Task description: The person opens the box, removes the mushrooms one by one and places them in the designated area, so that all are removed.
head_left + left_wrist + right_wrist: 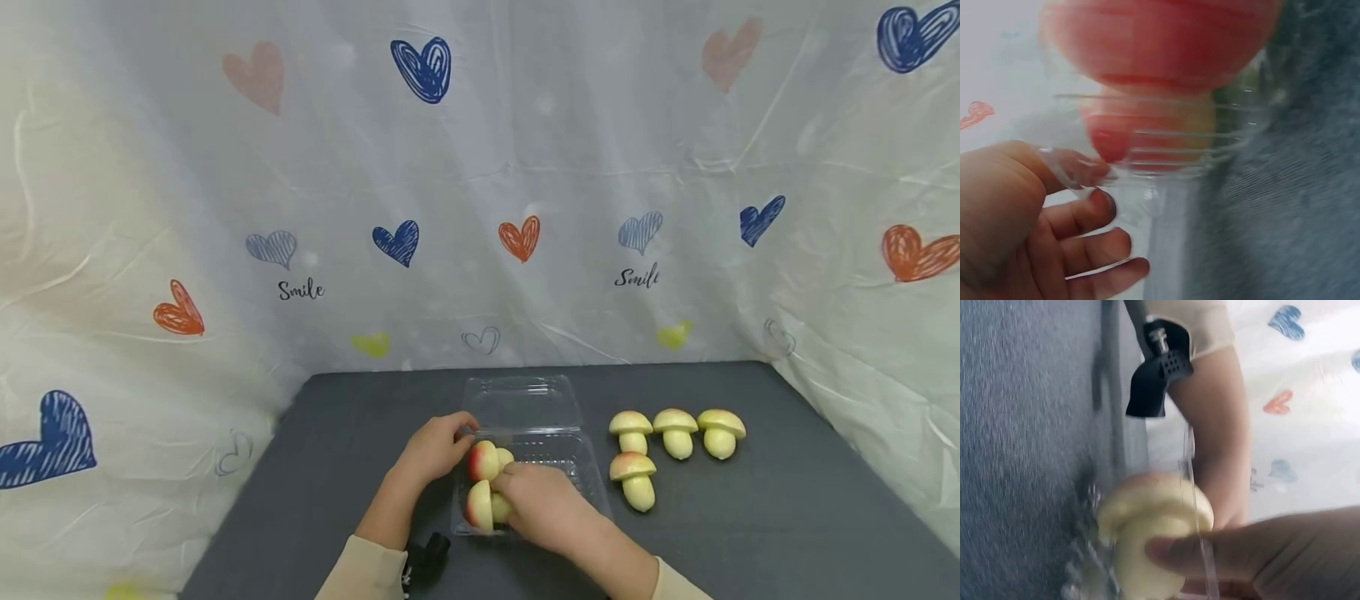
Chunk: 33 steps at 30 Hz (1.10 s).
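Observation:
A clear plastic clamshell box [592, 475] lies with its lid [521, 404] folded back, away from me. Two pale yellow toy mushrooms with reddish caps lie on their sides along its left half, one behind the other. My right hand [546, 504] reaches into the box and grips the nearer mushroom [480, 506], thumb on its stem in the right wrist view. The farther mushroom [484, 461] is just beyond those fingers. At the box's left rim, my left hand [433, 450] pinches the plastic edge; red caps show through the wall in the left wrist view.
To the right of the box, several more toy mushrooms [677, 433] stand on the dark grey table [750, 525]. A white curtain [465, 183] printed with hearts hangs behind and at both sides. A black camera mount [1160, 369] sits at the left wrist.

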Available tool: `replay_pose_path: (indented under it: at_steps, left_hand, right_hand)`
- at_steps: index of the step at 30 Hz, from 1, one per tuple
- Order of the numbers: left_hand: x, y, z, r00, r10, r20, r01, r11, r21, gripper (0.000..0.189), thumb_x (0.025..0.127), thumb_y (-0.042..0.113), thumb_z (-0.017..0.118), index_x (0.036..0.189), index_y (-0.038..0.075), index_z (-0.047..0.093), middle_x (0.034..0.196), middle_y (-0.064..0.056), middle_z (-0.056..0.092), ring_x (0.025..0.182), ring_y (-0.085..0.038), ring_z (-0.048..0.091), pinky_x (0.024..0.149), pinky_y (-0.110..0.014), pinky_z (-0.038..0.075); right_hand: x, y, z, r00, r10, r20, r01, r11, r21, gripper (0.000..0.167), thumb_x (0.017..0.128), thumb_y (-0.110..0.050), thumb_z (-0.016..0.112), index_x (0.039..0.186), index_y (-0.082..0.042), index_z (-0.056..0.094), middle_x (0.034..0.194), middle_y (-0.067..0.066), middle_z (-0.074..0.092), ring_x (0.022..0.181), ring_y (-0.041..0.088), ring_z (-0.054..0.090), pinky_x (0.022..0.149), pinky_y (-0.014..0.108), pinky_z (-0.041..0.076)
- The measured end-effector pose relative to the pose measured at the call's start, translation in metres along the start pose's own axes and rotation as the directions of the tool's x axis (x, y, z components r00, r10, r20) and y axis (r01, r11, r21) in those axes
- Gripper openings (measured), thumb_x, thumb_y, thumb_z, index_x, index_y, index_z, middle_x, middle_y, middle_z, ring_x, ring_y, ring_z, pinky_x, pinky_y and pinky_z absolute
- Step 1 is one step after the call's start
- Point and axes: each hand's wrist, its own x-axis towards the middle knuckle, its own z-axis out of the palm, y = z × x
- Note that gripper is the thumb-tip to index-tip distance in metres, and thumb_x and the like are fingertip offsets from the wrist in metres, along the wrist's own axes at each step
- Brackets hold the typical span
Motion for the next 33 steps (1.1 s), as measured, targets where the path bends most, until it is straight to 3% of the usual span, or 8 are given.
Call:
replay_pose_path:
  at_steps: [4,7,13,17,21,26,29,33]
  left_hand:
    - [-0.003,0.001,-0.011,0.999,-0.021,0.037,0.022,1.0,-0.008,0.021,0.1,0.011,0.066,0.12,0.01,0.071,0.098,-0.002,0.071,0.079,-0.015,0.064,0.066,-0.037,0.05]
    - [-0.005,0.001,-0.015,0.998,-0.037,0.058,0.038,0.999,-0.028,0.024,0.1,0.008,0.065,0.123,0.009,0.072,0.101,-0.006,0.071,0.07,-0.018,0.06,0.062,-0.036,0.048]
    - [-0.004,-0.004,-0.017,0.996,-0.08,-0.037,0.079,0.997,-0.022,0.025,0.1,0.002,0.064,0.122,0.005,0.074,0.101,-0.006,0.071,0.057,-0.013,0.051,0.057,-0.032,0.045]
    - [-0.003,-0.005,-0.019,0.987,-0.141,-0.077,0.134,0.988,-0.082,0.025,0.1,0.0,0.063,0.122,0.002,0.073,0.083,-0.006,0.066,0.046,-0.014,0.05,0.05,-0.032,0.047]
    - [-0.003,-0.01,-0.02,0.976,-0.191,-0.108,0.18,0.978,-0.109,0.025,0.099,0.002,0.064,0.122,0.001,0.073,0.075,-0.004,0.063,0.047,-0.015,0.053,0.047,-0.031,0.046]
    - [-0.007,-0.014,-0.028,0.98,-0.198,0.012,0.199,0.976,-0.084,0.033,0.102,0.006,0.063,0.134,0.002,0.066,0.071,-0.009,0.063,0.045,-0.015,0.049,0.047,-0.032,0.046]
    - [-0.008,-0.015,-0.034,0.97,-0.217,0.11,0.228,0.967,-0.111,0.038,0.103,0.008,0.06,0.141,0.003,0.061,0.072,-0.01,0.064,0.044,-0.015,0.048,0.048,-0.033,0.047]
    - [-0.007,-0.016,-0.038,0.958,-0.254,0.136,0.271,0.955,-0.12,0.035,0.103,0.01,0.06,0.138,0.005,0.062,0.071,-0.006,0.067,0.043,-0.016,0.049,0.048,-0.033,0.048]
  right_hand:
    - [0.002,0.007,-0.003,0.999,0.022,0.032,-0.026,0.993,0.117,0.029,0.07,-0.006,0.085,0.093,-0.018,0.072,0.084,-0.012,0.062,0.069,0.005,0.052,0.06,0.027,0.047]
    - [0.002,0.011,-0.007,0.997,0.04,0.067,-0.052,0.982,0.18,0.033,0.07,-0.005,0.087,0.096,-0.018,0.071,0.085,-0.012,0.064,0.068,0.004,0.05,0.06,0.027,0.046]
    - [0.006,0.022,-0.014,0.991,0.091,0.099,-0.11,0.972,0.208,0.043,0.073,-0.006,0.086,0.112,-0.015,0.069,0.086,-0.01,0.062,0.065,0.007,0.047,0.057,0.027,0.042]
    - [0.004,0.028,-0.017,0.985,0.132,0.109,-0.154,0.96,0.233,0.058,0.076,-0.009,0.087,0.128,-0.012,0.062,0.092,-0.007,0.063,0.067,0.008,0.049,0.058,0.028,0.043]
    - [0.003,0.033,-0.02,0.983,0.152,0.107,-0.175,0.95,0.258,0.066,0.077,-0.011,0.084,0.137,-0.011,0.058,0.096,-0.006,0.064,0.068,0.008,0.051,0.06,0.029,0.044]
    - [0.003,0.04,-0.022,0.98,0.178,0.094,-0.197,0.939,0.283,0.07,0.077,-0.013,0.082,0.142,-0.014,0.056,0.097,-0.006,0.065,0.069,0.009,0.052,0.061,0.03,0.045]
    - [0.002,0.044,-0.023,0.978,0.181,0.1,-0.203,0.929,0.308,0.074,0.079,-0.014,0.082,0.147,-0.016,0.053,0.099,-0.007,0.064,0.064,0.009,0.051,0.058,0.03,0.045]
    - [0.001,0.05,-0.024,0.987,0.145,0.069,-0.159,0.934,0.319,0.07,0.082,-0.014,0.08,0.147,-0.018,0.055,0.099,-0.007,0.064,0.065,0.009,0.05,0.058,0.03,0.043]
